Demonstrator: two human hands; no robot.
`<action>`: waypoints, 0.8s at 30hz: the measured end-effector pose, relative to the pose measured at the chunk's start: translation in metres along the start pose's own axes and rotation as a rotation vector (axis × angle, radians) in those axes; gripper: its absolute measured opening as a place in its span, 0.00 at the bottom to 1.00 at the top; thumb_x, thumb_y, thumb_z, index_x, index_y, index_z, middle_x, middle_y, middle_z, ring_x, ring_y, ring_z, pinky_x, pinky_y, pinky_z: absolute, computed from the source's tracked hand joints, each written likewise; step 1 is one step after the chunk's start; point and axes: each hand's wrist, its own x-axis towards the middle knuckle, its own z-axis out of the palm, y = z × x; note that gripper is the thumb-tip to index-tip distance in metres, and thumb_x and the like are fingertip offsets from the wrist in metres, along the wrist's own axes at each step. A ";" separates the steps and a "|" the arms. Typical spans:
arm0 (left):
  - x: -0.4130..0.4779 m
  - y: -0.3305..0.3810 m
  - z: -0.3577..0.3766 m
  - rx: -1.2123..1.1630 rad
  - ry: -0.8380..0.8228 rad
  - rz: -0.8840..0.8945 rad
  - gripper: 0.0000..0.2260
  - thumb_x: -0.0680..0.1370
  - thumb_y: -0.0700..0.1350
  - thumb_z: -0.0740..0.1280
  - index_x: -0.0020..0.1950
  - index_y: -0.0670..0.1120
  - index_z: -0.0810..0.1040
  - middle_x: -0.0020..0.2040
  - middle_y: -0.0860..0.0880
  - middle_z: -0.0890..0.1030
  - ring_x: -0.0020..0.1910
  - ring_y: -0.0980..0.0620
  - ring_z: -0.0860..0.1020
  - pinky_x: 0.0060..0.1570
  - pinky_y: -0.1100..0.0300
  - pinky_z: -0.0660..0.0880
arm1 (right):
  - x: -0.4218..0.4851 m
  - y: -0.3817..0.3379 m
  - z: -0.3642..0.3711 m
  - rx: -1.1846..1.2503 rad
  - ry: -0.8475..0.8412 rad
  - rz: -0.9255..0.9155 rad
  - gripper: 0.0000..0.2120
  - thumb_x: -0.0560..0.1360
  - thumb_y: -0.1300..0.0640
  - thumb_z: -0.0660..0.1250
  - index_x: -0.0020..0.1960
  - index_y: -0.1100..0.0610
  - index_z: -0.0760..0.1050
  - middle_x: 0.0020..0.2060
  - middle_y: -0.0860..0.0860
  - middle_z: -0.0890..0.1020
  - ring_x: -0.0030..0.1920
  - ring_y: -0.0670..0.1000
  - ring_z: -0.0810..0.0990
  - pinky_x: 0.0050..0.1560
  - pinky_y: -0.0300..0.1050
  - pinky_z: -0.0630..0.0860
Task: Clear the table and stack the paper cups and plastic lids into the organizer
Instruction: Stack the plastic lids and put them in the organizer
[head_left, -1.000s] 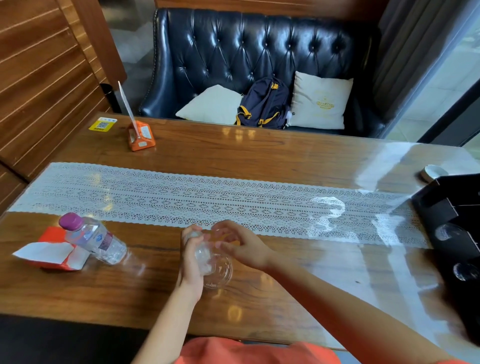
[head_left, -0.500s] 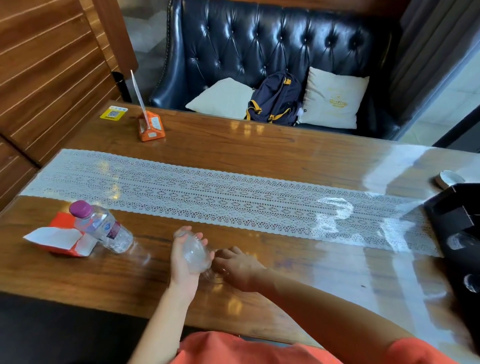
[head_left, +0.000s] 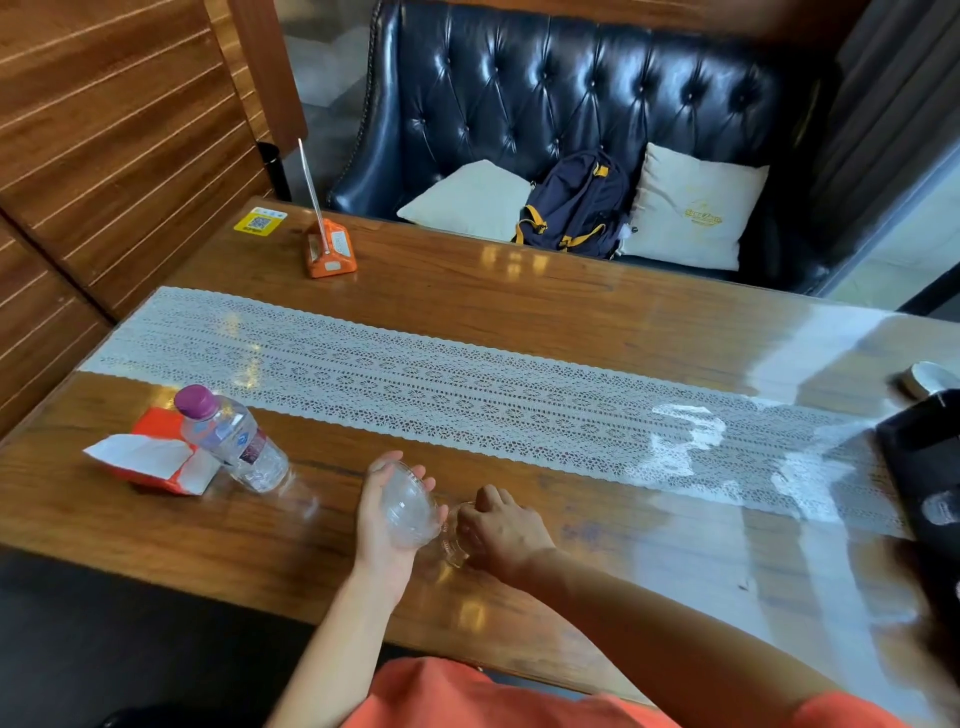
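Right now the person's left hand (head_left: 387, 525) is turned palm-up just above the wooden table (head_left: 467, 306), its fingers curled around a clear plastic dome lid (head_left: 410, 512), which rests tilted in the palm. Just to the right of that lid, the right hand (head_left: 501, 530) lies knuckles-up on the table, its fingers bent down onto a second clear lid (head_left: 453, 540) sitting on the wood; only that lid's near rim shows past the fingers, and I cannot tell whether they truly grip it or merely rest on it. The two lids sit very close, almost touching.

Left of the held lid, a water bottle (head_left: 231, 439) with a purple cap leans against an orange and white tissue packet (head_left: 153, 460). Beyond the lid, a white lace runner (head_left: 467, 400) stretches across the table. Far to the right of the lid, at the table's end, part of a black organizer (head_left: 924, 467) shows, its contents blurred. A small white dish (head_left: 930, 376) lies just beyond it. An orange sign holder (head_left: 330, 254) stands on the far side of the runner.
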 end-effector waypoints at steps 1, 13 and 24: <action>0.000 -0.001 0.000 0.003 -0.008 -0.005 0.07 0.77 0.48 0.60 0.50 0.51 0.76 0.50 0.45 0.75 0.50 0.47 0.75 0.43 0.51 0.74 | -0.002 0.002 -0.001 0.007 -0.012 0.008 0.22 0.71 0.47 0.70 0.62 0.51 0.71 0.61 0.55 0.68 0.63 0.57 0.69 0.56 0.55 0.75; -0.001 -0.007 0.004 0.013 -0.052 -0.048 0.07 0.77 0.48 0.61 0.51 0.50 0.76 0.49 0.45 0.75 0.48 0.47 0.75 0.40 0.51 0.75 | -0.037 0.037 0.006 0.036 -0.059 0.032 0.29 0.69 0.46 0.72 0.65 0.48 0.64 0.61 0.52 0.70 0.63 0.54 0.69 0.55 0.53 0.74; -0.001 -0.010 0.005 0.032 -0.080 -0.075 0.06 0.76 0.48 0.62 0.50 0.51 0.77 0.49 0.45 0.76 0.49 0.47 0.76 0.40 0.51 0.76 | -0.044 0.033 0.014 -0.063 -0.048 0.052 0.31 0.70 0.52 0.71 0.69 0.50 0.62 0.63 0.56 0.66 0.63 0.58 0.67 0.60 0.55 0.72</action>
